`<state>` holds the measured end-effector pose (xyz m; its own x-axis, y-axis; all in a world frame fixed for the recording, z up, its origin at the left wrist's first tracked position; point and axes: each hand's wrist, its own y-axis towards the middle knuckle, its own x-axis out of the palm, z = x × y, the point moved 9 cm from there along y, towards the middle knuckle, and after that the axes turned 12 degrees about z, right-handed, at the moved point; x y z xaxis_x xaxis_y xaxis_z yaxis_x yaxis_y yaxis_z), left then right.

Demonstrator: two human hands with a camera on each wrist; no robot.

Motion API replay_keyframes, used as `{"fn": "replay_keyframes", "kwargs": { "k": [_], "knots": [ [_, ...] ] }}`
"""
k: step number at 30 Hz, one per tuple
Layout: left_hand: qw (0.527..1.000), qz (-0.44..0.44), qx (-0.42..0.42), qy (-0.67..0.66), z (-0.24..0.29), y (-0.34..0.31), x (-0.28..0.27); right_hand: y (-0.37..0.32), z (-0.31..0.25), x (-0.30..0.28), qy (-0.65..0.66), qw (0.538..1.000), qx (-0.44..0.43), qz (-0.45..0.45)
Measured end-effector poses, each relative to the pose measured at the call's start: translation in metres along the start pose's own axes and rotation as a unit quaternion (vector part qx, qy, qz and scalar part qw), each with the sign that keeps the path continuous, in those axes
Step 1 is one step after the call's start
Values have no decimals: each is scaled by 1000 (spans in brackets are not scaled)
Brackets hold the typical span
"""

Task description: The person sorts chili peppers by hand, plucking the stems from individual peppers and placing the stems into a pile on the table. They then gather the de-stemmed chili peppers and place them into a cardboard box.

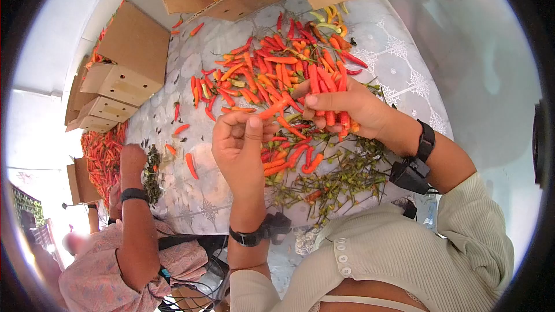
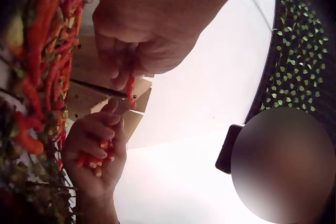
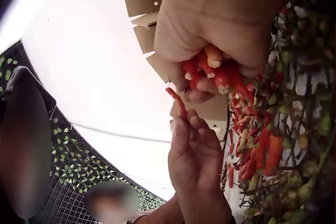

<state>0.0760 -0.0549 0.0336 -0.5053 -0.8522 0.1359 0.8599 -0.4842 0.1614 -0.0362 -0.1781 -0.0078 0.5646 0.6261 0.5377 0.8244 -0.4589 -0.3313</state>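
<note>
Right wrist alone — chilies (image 3: 212, 70) end-on

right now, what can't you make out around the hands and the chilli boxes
Count of red and orange chillies in the right hand: head view, fingers cover the bunch.
Grip of the left hand on the single orange-red chilli: left wrist view, blurred and shadowed.
Fill of the brown cardboard box: cut off by the head view's top edge.
Loose green stems: head view, too small to count.
</note>
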Motion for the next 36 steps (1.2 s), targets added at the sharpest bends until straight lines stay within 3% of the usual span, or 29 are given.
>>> {"fn": "replay_keyframes", "kwargs": {
  "k": [8, 13, 19, 22, 31, 36],
  "knots": [
    [988, -124, -6, 88, -13, -18, 28, 0, 2, 10, -81, 993, -80, -43],
    [986, -118, 5, 120, -14, -18, 29, -1, -3, 9, -100, 989, -101, -45],
    [971, -114, 62, 202, -11, -16, 22, 0, -6, 7, -155, 968, -196, -19],
    [969, -122, 95, 194, -8, -18, 23, -2, 1, 12, -105, 987, -115, -34],
    [966, -167, 117, 160, 2, -21, 31, 0, 12, 9, -158, 984, -54, -58],
    [969, -182, 106, 129, 1, -23, 34, -1, 21, 9, -93, 993, -2, -70]
  ]
}}
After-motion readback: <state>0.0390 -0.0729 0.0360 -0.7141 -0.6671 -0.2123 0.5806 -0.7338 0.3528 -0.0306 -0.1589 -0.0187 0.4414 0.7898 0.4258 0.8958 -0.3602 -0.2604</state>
